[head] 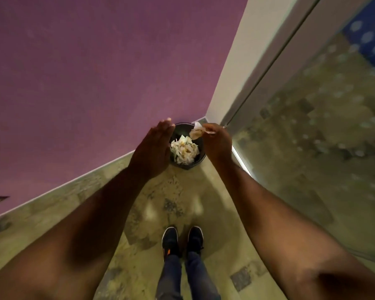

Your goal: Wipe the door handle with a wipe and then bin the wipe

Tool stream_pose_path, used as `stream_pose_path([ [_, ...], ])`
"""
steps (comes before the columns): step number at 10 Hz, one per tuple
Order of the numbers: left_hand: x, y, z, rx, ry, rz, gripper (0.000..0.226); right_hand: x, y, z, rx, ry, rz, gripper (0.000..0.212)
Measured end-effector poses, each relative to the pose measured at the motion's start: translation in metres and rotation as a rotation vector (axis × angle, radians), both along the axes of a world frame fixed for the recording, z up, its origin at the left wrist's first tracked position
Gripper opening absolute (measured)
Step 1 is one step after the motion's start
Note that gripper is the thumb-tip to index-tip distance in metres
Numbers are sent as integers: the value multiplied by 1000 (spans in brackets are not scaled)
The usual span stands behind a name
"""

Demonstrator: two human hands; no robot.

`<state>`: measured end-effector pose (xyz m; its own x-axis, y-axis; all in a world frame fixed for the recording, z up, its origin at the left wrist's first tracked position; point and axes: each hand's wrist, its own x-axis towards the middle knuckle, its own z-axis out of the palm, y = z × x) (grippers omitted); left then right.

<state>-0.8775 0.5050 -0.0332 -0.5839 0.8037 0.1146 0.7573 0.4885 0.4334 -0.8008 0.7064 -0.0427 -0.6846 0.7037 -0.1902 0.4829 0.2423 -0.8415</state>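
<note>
A small black bin (200,158) stands on the floor in the corner, holding crumpled white paper waste (184,150). My right hand (218,142) pinches a crumpled wipe (196,132) between its fingertips, right above the bin's far rim. My left hand (155,149) is flat with fingers straight, held over the bin's left edge and hiding part of it. No door handle is in view.
A purple wall (95,83) runs along the left and meets a white frame (227,83) in the corner. A glass panel (312,137) stands on the right. My feet in dark shoes (182,240) stand on the beige patterned floor (171,198) behind the bin.
</note>
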Motion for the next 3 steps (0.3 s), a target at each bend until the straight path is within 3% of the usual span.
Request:
stream_pose_path([
  [3, 2, -8, -49, -45, -37, 61, 56, 10, -13, -60, 303, -79, 148, 45],
])
